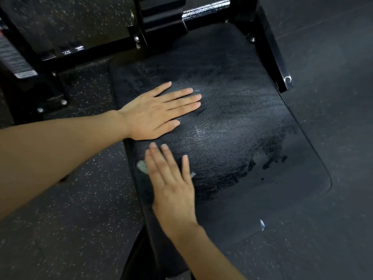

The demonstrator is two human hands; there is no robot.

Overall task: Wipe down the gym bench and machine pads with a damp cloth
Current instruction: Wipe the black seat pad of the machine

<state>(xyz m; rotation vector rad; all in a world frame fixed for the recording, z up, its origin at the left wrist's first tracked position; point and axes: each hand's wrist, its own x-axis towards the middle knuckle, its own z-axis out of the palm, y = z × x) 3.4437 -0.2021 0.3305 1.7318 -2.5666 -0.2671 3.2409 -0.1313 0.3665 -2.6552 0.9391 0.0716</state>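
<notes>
Head view: your right hand (171, 178), fingers straight, pressed what seemed the cloth (142, 166) at the bench pad's (242, 110) near-left edge; left hand (153, 112) flat, empty, just beyond. Dry pad lay rightward.

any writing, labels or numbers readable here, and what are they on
No text here can be read.
Sticker on the black frame, far left: several lines of small print, too blurred to read.
White marks on the frame bar behind the pad: too small and blurred to read.
Pad and floor: no text visible.
</notes>
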